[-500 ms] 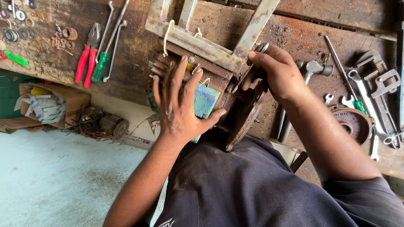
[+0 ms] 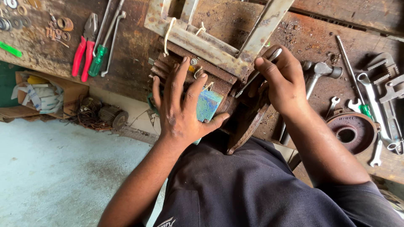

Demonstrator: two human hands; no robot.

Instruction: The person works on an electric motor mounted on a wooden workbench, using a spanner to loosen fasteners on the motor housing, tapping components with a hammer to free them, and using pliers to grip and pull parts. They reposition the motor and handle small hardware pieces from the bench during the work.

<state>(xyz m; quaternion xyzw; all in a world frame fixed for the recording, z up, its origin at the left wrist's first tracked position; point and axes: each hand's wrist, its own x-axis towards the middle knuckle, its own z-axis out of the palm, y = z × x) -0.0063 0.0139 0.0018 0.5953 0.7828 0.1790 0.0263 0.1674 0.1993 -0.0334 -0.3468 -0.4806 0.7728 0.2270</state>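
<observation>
Both hands (image 2: 181, 109) (image 2: 282, 80) hide the rusty motor (image 2: 235, 122).

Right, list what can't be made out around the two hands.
Head view, the only one:
- Rusty block: its top lies under the left hand.
- Metal rod: lower end hidden by the right hand.
- Hammer: handle passes behind the right wrist.
- Metal frame: cut off by the top edge.
- Washers: too small to count.

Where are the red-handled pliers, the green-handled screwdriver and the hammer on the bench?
red-handled pliers (image 2: 82, 52): head view, on the red handles.
green-handled screwdriver (image 2: 98, 60): head view, on the green handle.
hammer (image 2: 323, 69): head view, on the metal head.
</observation>
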